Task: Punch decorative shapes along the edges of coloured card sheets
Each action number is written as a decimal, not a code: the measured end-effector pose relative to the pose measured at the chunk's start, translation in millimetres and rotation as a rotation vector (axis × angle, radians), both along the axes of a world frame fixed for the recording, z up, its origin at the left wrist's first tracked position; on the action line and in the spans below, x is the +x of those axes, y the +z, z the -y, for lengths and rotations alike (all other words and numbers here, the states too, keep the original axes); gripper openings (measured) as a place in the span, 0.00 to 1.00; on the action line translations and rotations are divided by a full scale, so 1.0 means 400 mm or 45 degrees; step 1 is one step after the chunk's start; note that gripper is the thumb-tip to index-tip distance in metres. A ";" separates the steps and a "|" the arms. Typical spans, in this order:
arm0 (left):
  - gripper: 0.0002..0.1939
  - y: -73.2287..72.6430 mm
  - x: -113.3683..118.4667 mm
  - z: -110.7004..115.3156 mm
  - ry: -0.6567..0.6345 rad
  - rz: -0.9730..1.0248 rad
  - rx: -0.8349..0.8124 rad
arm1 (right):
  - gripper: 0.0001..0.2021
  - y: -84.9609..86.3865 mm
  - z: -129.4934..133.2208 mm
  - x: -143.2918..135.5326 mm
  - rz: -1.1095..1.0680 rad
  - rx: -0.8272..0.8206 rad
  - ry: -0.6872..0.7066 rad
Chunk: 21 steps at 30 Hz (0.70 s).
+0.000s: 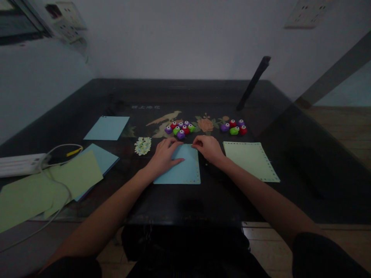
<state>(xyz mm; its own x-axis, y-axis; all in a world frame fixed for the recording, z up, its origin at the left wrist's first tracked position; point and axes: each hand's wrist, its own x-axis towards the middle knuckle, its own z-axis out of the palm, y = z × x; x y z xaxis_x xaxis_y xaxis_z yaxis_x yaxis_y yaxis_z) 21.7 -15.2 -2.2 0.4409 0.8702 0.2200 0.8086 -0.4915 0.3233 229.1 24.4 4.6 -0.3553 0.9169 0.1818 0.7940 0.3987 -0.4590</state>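
A blue sheet of paper (181,172) lies on the dark table in front of me, with small flower-like dots along its right and bottom edges. My left hand (166,154) rests on the sheet's upper left, fingers spread. At the upper right corner my right hand (208,148) is pinched; what its fingertips hold, if anything, is too small to make out. Left of the sheet sits a pile of small pale flower pieces (143,146). On the right lies a pale green sheet (251,161) with similar dots around its edges.
Several toy-like, eye-topped coloured pieces (181,129) stand behind the sheet, and more coloured pieces (234,127) stand to the right. Another blue sheet (108,128) and loose green paper (77,175) lie left, beside a white power strip (21,165) and cable. A dark stick (253,83) rises behind.
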 end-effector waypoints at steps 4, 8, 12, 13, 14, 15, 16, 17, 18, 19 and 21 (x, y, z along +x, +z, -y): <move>0.29 -0.004 -0.003 -0.001 -0.007 -0.011 0.007 | 0.04 0.002 0.000 0.000 0.022 0.018 0.032; 0.30 -0.007 -0.005 -0.002 -0.010 -0.030 0.013 | 0.08 0.004 0.003 0.000 0.034 0.057 0.102; 0.31 -0.007 -0.004 -0.002 -0.013 -0.031 0.000 | 0.10 0.004 0.007 0.000 0.073 0.092 0.122; 0.31 -0.007 -0.004 -0.002 -0.012 -0.030 -0.004 | 0.11 0.004 0.008 0.000 0.086 0.097 0.117; 0.31 -0.007 -0.004 -0.002 -0.009 -0.027 -0.006 | 0.11 0.004 0.010 -0.001 0.098 0.105 0.108; 0.31 -0.008 -0.004 -0.002 -0.007 -0.023 -0.007 | 0.11 0.004 0.011 -0.001 0.107 0.114 0.100; 0.32 -0.009 -0.004 -0.003 -0.007 -0.019 -0.006 | 0.11 0.005 0.013 -0.001 0.109 0.124 0.095; 0.32 -0.009 -0.005 -0.003 -0.009 -0.013 -0.004 | 0.11 0.006 0.015 -0.001 0.103 0.136 0.093; 0.32 -0.010 -0.005 -0.003 -0.011 -0.008 -0.001 | 0.11 0.006 0.017 -0.001 0.091 0.148 0.099; 0.32 -0.011 -0.005 -0.003 -0.011 -0.002 0.004 | 0.10 0.007 0.019 -0.001 0.071 0.161 0.109; 0.33 -0.011 -0.006 -0.003 -0.006 0.008 0.014 | 0.10 0.008 0.023 -0.002 0.021 0.205 0.132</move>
